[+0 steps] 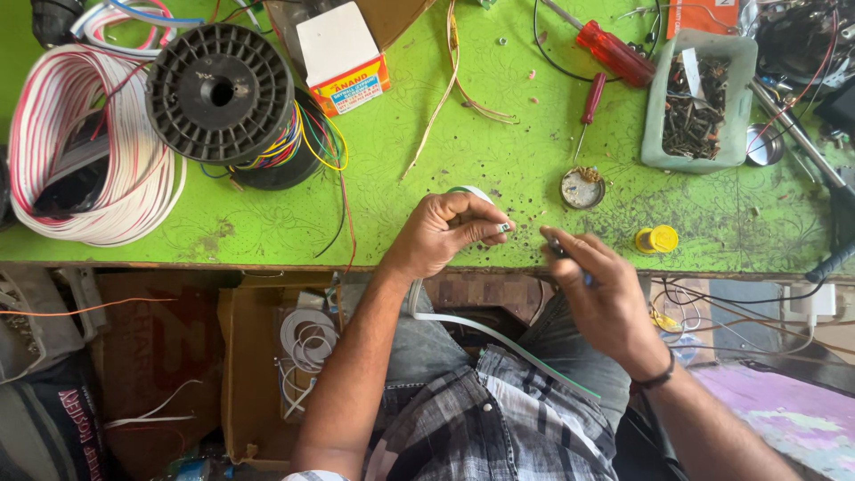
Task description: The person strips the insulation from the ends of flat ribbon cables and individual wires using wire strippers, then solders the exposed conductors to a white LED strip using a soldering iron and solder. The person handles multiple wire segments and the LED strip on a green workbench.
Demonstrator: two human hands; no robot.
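L hand (443, 233) pinching white strip (499, 338) end, R hand (598, 294) fingers pressed on thin tool (559, 252), green bench (499, 160)

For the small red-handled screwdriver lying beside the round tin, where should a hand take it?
Grip the small red-handled screwdriver by its red handle, fingers pinching from above across its width. It lies flat on the green table, handle at the far end; the thin shaft points down toward the round tin.

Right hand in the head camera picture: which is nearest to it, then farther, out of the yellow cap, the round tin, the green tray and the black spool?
From the right hand:
1. Yellow cap, just to its right on the table.
2. Round tin, straight above it.
3. Green tray, up and to the right.
4. Black spool, far off at the upper left.
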